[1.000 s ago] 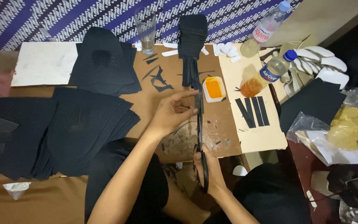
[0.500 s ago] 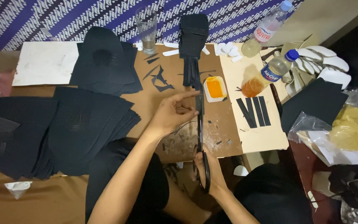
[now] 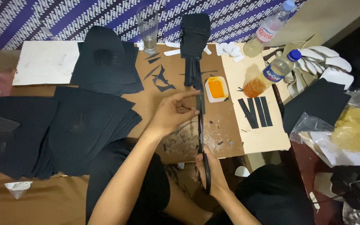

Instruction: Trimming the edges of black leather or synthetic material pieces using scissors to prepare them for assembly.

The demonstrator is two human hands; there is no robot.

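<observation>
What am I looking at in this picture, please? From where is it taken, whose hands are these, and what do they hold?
There is no machine here. A camera worn on a person's head looks down at that person's own two bare hands over a brown work board.

The right hand holds black scissors. The left hand pinches a long black strip that the blades run along.

On the board lie stacks of black sheets, a small tub of orange paste, three cut black strips and a glass. Two plastic bottles stand to the right.
</observation>
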